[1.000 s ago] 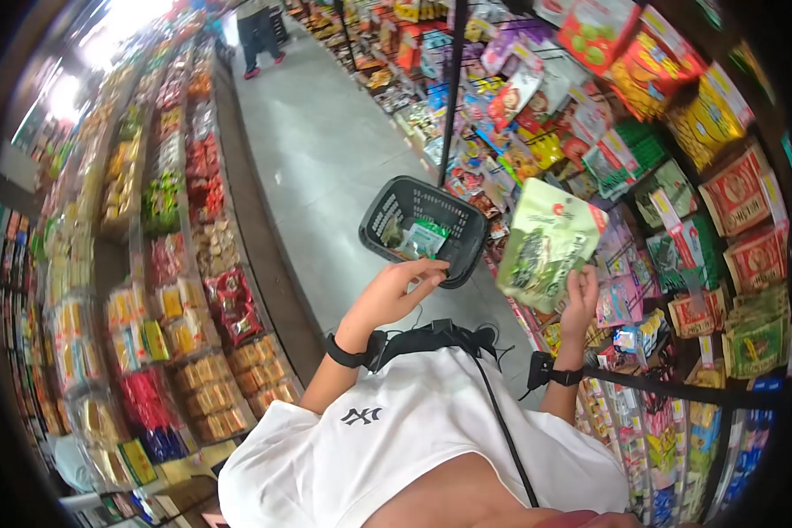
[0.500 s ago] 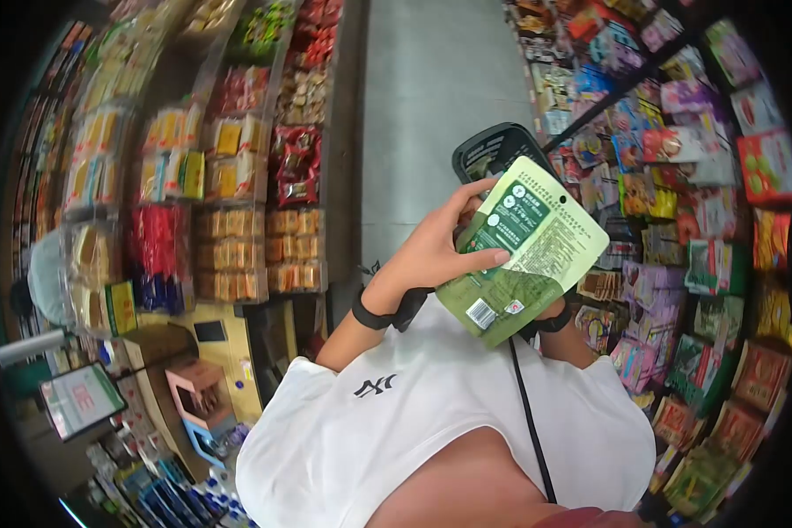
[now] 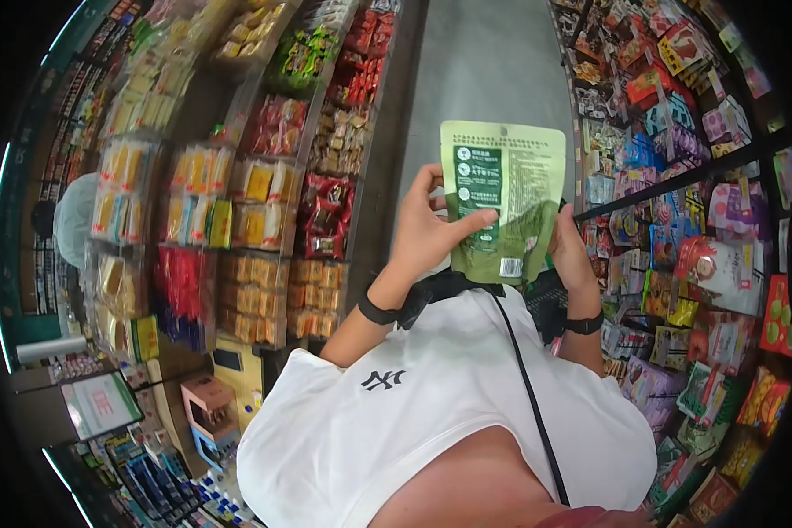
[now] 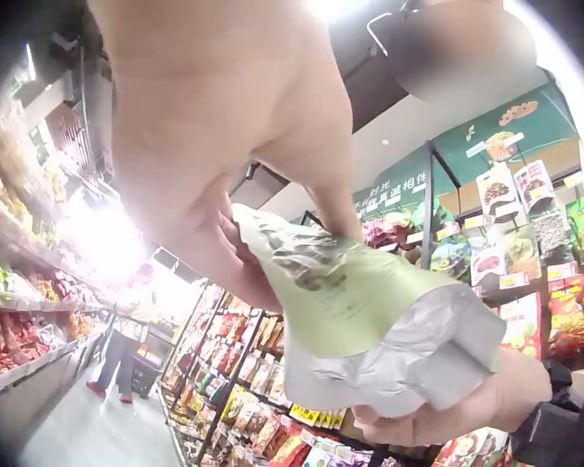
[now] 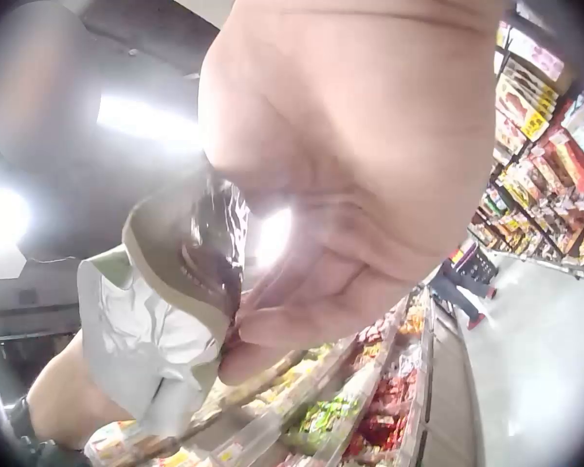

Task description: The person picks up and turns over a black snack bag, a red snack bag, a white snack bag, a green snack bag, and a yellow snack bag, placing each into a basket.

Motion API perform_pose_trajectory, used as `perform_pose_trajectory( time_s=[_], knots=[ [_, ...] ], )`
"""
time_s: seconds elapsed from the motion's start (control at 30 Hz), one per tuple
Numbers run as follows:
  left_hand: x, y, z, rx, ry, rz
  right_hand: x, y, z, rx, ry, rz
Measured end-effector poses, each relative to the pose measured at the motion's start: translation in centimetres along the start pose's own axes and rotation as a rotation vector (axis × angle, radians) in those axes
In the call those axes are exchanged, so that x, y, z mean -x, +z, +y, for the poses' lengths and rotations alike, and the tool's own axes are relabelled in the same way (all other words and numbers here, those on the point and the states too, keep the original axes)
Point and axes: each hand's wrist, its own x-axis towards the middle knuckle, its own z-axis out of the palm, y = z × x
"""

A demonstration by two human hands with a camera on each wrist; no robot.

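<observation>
A green snack pouch (image 3: 510,211) is held up in front of the chest, its printed back with a barcode toward the head camera. My left hand (image 3: 431,224) grips its left side, thumb across the printed panel and fingers behind. At the lower right edge my right hand (image 3: 575,251) pinches the pouch, with its other fingers largely hidden behind it. In the left wrist view the pouch (image 4: 350,302) shows a pale green face and a silvery bottom fold. The right wrist view has the same silvery fold (image 5: 156,336) beside the right fingers (image 5: 302,316).
A dark shopping basket (image 3: 544,304) shows partly below the pouch, near the right forearm. Bins of packaged snacks (image 3: 260,211) line the left side; hanging snack packets (image 3: 722,273) fill the right. Grey aisle floor (image 3: 493,62) runs between. Another person (image 4: 125,341) stands down the aisle.
The pouch, first in the right hand alone with its front showing, has been turned to its back. My left hand came from over the basket and took hold of it; the pouch now stands straighter.
</observation>
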Motion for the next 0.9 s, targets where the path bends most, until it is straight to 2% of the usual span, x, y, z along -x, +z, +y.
perform_pose_trajectory(
  time_s=[0.07,0.17,0.47,0.6,0.77,0.9],
  knots=[
    [-3.5,0.0,-0.3,-0.053,0.005,0.007,-1.6,1.6,-3.0,0.012,-0.051,-0.019],
    [-6.8,0.3,-0.3,-0.058,-0.014,0.013,-5.2,1.3,-4.5,0.349,-0.164,-0.079],
    [-17.5,-0.4,-2.0,0.094,-0.073,-0.119,-13.5,0.1,-7.6,0.431,-0.233,0.066],
    [-22.9,-1.9,-2.2,0.08,-0.027,-0.192,-17.3,0.5,-9.6,0.519,-0.24,0.085],
    [-31.1,-4.6,-0.8,-0.006,0.026,-0.271,-23.5,2.1,-11.7,0.537,-0.295,0.195],
    [-36.4,-6.1,-0.1,0.025,0.051,-0.276,-28.4,3.6,-13.9,0.533,-0.34,0.213]
  ],
)
